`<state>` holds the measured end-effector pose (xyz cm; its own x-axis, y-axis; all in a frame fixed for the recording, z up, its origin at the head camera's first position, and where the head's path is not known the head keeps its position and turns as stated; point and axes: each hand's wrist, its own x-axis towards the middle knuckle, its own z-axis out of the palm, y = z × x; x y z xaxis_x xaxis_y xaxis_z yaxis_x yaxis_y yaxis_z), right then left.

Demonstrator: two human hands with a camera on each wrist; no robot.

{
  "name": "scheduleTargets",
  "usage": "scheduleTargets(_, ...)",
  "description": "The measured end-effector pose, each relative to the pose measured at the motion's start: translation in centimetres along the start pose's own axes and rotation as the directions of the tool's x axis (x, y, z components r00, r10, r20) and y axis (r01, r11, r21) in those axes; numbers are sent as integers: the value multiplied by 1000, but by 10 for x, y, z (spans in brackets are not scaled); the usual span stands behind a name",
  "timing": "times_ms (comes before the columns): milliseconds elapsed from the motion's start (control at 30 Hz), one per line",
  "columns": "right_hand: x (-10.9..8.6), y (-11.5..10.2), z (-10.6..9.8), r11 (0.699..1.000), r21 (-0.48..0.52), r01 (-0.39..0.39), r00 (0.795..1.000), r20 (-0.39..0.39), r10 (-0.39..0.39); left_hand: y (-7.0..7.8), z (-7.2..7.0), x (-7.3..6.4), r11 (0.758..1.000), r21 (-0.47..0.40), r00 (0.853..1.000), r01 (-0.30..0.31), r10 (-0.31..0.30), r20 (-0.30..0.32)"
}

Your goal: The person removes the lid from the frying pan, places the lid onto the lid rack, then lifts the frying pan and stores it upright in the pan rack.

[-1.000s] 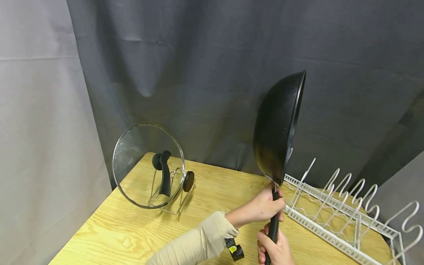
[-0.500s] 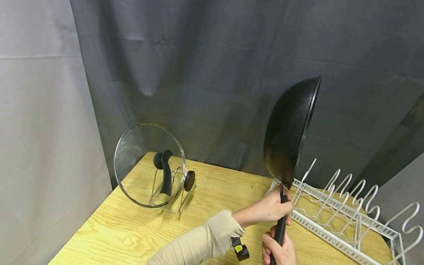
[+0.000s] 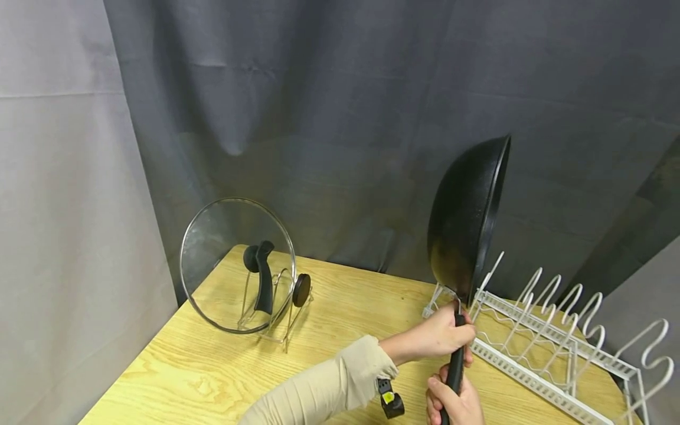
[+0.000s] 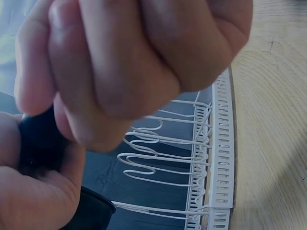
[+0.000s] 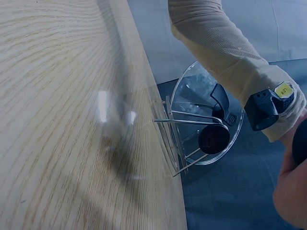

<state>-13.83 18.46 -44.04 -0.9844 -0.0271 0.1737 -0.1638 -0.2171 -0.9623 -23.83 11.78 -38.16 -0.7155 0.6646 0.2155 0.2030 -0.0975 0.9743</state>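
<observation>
A black wok point(image 3: 464, 221) stands on edge in the air, its bowl up, its handle point(image 3: 455, 369) pointing down and its open side to the right. My left hand point(image 3: 445, 333) grips the handle just below the bowl. Lower down, my right hand point(image 3: 455, 398) holds the handle near its end. Behind and right of both hands lies a white wire rack point(image 3: 547, 360) with wavy upright dividers; the wok's lower edge overlaps its left end in the head view. In the left wrist view, curled fingers point(image 4: 129, 62) surround the dark handle point(image 4: 41, 139).
On the left of the wooden table point(image 3: 186, 378), a glass lid point(image 3: 212, 265) with a black handle leans upright in a small wire stand point(image 3: 289, 324). A dark round knob point(image 3: 302, 290) shows beside it. Dark cloth point(image 3: 329, 147) hangs along the table's back edge.
Both hands have carried the wok to the right and slightly down, toward the left end of the rack. Their grip on the handle stays the same. The lid has not moved.
</observation>
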Motion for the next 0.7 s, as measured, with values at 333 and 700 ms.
scheduleTargets(333, 0, 5, -5, 998, 46, 47, 996, 71, -50, -6, 3, 4, 999, 20, 999, 34, -34, -13)
scheduleTargets(700, 1, 9, -6, 973, 229, 36, 982, 173, -77, -3, 4, 8, 989, 128, 998, 68, -67, -17)
